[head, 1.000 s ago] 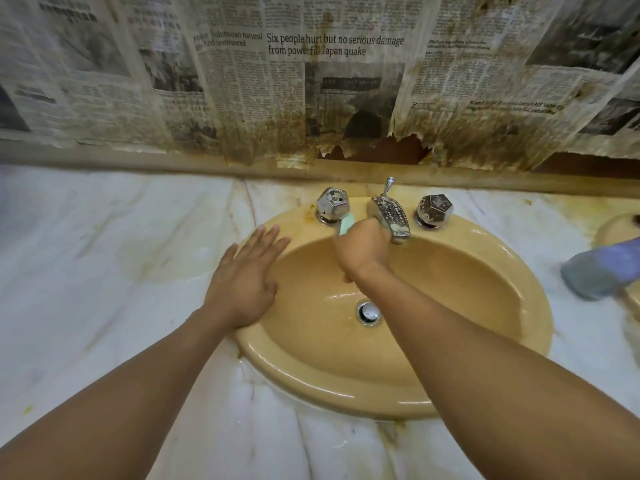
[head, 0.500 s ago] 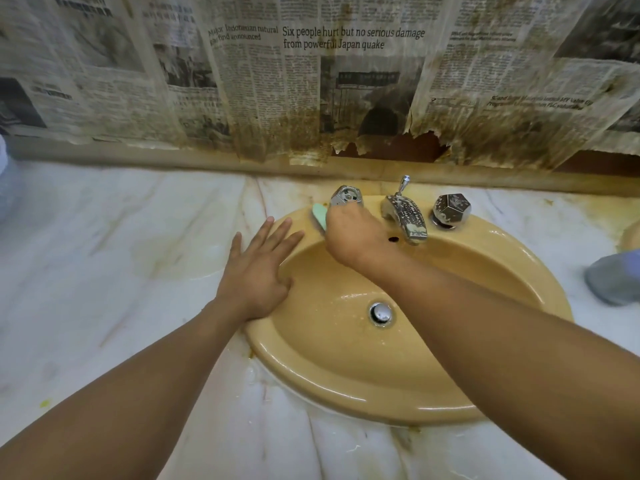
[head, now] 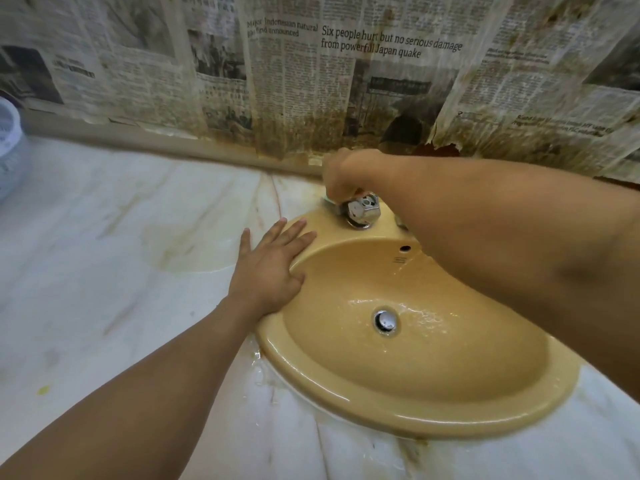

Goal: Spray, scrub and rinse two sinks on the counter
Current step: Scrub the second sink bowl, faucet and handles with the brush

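L hand (head: 268,271): released, palm down, fingers straight, lying flat on the left rim of the sink (head: 415,420). Its fingertips point toward the tap handle (head: 362,211).

R hand (head: 343,178): clenched, fingers curled downward, just behind and above the tap handle at the back of the sink. It grasps a pale scrubber (head: 329,201); only an edge shows under the fingers, the rest is hidden. The R forearm crosses over the back-right rim.

Sink: yellow oval basin set into the marble tabletop (head: 104,271), directly under both hands. Drain (head: 385,321) sits below and to the right of the L hand, w/ a wet film around it. Overflow hole (head: 405,248) lies btwn drain and R hand.

Stained newspaper (head: 277,81) covers the wall beyond the R hand. A white container (head: 8,140) stands far left of the L hand, cut off by the frame edge.
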A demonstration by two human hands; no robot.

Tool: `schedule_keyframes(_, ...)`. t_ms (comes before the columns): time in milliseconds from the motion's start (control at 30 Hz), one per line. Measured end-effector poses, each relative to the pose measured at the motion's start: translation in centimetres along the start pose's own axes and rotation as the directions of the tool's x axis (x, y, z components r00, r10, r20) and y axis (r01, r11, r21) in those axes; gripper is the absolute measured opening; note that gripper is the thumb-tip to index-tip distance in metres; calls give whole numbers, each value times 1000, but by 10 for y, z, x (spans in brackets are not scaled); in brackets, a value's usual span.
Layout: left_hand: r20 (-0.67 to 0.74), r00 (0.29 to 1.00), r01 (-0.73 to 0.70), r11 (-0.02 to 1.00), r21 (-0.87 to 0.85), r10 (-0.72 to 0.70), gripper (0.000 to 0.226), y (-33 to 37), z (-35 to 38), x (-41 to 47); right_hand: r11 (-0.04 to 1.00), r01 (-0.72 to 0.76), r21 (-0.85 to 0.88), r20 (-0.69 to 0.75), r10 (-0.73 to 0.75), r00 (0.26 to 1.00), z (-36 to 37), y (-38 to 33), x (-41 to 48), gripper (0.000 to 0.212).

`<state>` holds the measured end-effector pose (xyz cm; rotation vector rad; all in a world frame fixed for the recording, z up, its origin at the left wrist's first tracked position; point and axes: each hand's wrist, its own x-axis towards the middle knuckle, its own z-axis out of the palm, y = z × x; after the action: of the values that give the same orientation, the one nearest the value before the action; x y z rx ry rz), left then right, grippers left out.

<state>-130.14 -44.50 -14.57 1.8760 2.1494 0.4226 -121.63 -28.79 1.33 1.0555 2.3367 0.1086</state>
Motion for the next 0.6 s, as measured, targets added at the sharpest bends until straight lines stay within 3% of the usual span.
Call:
schedule_keyframes(100,-11,1000,-10,1000,-12,9,74,-1,0,1,994,22,-103,119,-10,993,1,-9,9,23)
schedule_keyframes(267,-10,1000,-4,1000,-22,4,71,-1,-1,2,988,34,-148,137,-14,991,-6,0,20,24)
schedule_keyframes(367,-16,1000,5,1000,-12,-5,72,-2,1,2,998,27,-63,139,-18,990,-11,17,32,24)
schedule_keyframes(500,-29,1000,-4,1000,-5,4,71,-5,4,3,983,10,184,155,-39,987,-6,62,43,27)
schedule_keyframes(600,-31,999,-11,1000,15,11,71,-6,5,4,976,30,214,114,-56,992,5,81,44,29)
